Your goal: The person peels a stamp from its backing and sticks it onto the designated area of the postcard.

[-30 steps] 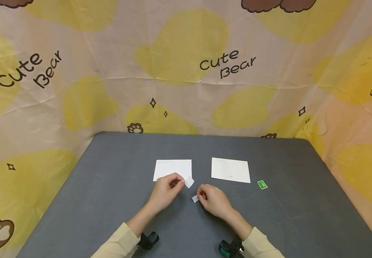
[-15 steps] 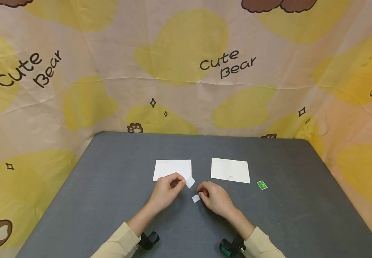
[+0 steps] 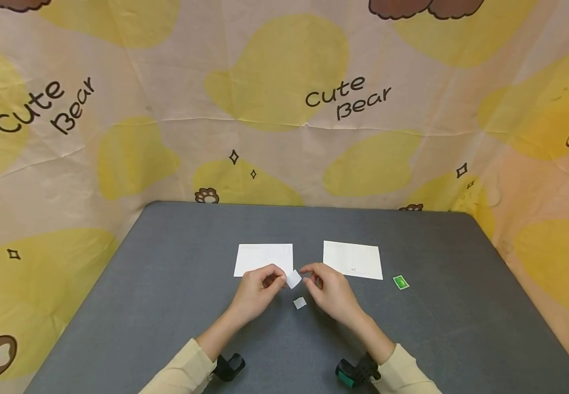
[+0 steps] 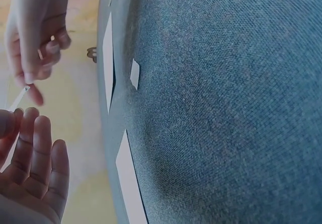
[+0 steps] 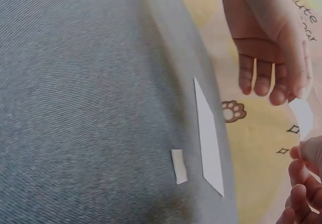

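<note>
My left hand [image 3: 259,290] pinches a small white square of paper [image 3: 293,279] by its left edge, held up over the table; its other fingers are extended in the left wrist view. My right hand [image 3: 331,290] has come up to the opposite edge, thumb and forefinger parted, fingertips right at the paper's corner. Below the hands, a smaller white paper piece [image 3: 300,302] lies on the table, apart from both. Behind my left hand lies a white card [image 3: 264,257] with faint printing, its lower edge partly covered by the fingers.
A second white card [image 3: 353,260] lies beyond my right hand, with a small mark near its lower edge. Farther right is a green stamp [image 3: 401,282] with a pale border. All rest on the grey table [image 3: 190,241], backed by a patterned cloth [image 3: 274,71].
The right hand has let go of the smaller paper piece, which stays on the table, and has moved up to the paper in the left hand. The left hand has shifted slightly right.
</note>
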`<action>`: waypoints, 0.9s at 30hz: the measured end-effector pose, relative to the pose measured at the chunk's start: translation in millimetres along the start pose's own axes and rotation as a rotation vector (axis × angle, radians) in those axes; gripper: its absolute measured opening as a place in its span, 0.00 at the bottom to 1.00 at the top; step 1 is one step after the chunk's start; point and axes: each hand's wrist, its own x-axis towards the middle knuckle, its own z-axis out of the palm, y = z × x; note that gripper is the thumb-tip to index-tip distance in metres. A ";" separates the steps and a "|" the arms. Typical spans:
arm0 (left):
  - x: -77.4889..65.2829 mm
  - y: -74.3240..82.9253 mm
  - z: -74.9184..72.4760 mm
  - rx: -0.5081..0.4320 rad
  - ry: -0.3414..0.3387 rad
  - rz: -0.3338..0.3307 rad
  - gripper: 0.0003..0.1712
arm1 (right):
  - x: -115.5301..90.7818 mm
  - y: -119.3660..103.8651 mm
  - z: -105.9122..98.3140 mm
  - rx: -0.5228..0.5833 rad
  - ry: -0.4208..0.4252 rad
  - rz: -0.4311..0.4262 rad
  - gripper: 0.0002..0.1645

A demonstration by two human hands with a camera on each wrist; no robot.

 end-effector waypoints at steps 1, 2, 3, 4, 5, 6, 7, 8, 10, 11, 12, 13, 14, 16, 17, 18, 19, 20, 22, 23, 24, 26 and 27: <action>0.2 -1.1 0.4 -0.004 -0.005 0.005 0.04 | 0.9 -0.7 -0.9 0.012 0.002 -0.008 0.10; 0.3 -2.0 0.8 -0.010 -0.010 0.010 0.04 | 1.7 -1.4 -1.7 0.023 0.003 -0.016 0.11; 0.8 -6.0 2.1 -0.011 -0.014 0.009 0.04 | 2.4 -1.7 -2.3 0.029 0.004 -0.022 0.11; 1.2 -10.6 3.8 -0.011 -0.017 0.011 0.04 | 3.0 -2.3 -3.0 0.032 0.003 -0.026 0.11; 1.7 -15.5 5.5 -0.015 -0.019 0.014 0.04 | 3.6 -2.8 -3.5 0.035 0.003 -0.030 0.11; 2.1 -20.5 7.3 -0.015 -0.020 0.017 0.04 | 4.1 -3.3 -3.9 0.037 0.002 -0.031 0.11; 2.3 -24.9 8.9 -0.013 -0.021 0.022 0.04 | 4.5 -3.8 -4.3 0.038 0.001 -0.032 0.12; 2.8 -29.7 10.6 -0.008 -0.021 0.025 0.04 | 4.9 -4.2 -4.6 0.038 0.000 -0.033 0.12; 3.5 -36.7 13.4 0.003 -0.022 0.036 0.04 | 5.4 -5.1 -5.2 0.039 -0.004 -0.029 0.11; 3.8 -38.1 14.1 0.006 -0.023 0.043 0.04 | 5.6 -5.3 -5.3 0.039 -0.006 -0.028 0.11; 3.9 -39.0 14.6 0.013 -0.023 0.052 0.04 | 5.5 -5.3 -5.2 0.039 -0.008 -0.027 0.11; 4.1 -39.4 15.0 0.019 -0.024 0.061 0.04 | 5.5 -5.2 -5.2 0.040 -0.009 -0.028 0.11; 4.5 -40.0 15.4 0.022 -0.024 0.067 0.05 | 5.4 -5.2 -5.2 0.040 -0.009 -0.030 0.10; 5.0 -40.0 15.8 0.028 -0.026 0.079 0.06 | 5.1 -4.5 -4.9 0.040 -0.004 -0.040 0.09; 5.1 -40.0 16.0 0.033 -0.027 0.083 0.06 | 5.0 -4.4 -5.0 0.041 0.000 -0.046 0.08; 5.3 -40.0 16.2 0.037 -0.028 0.089 0.07 | 4.8 -4.1 -4.9 0.042 0.005 -0.053 0.07; 5.5 -40.1 16.5 0.043 -0.029 0.092 0.07 | 4.7 -3.9 -5.0 0.041 0.009 -0.059 0.07; 5.6 -40.0 16.7 0.046 -0.029 0.095 0.07 | 4.5 -3.6 -5.0 0.042 0.014 -0.064 0.06; 5.8 -40.1 17.4 0.053 -0.028 0.100 0.07 | 4.3 -3.2 -5.4 0.042 0.020 -0.071 0.06; 5.8 -39.9 17.7 0.054 -0.025 0.101 0.07 | 4.3 -3.3 -5.8 0.041 0.021 -0.071 0.06; 5.9 -39.7 18.0 0.053 -0.024 0.102 0.07 | 4.2 -2.9 -5.9 0.040 0.021 -0.070 0.06; 6.1 -39.0 18.6 0.051 -0.019 0.102 0.07 | 4.1 -2.2 -6.1 0.042 0.020 -0.066 0.06; 6.2 -38.7 18.9 0.051 -0.015 0.102 0.07 | 4.0 -1.8 -6.3 0.043 0.018 -0.064 0.06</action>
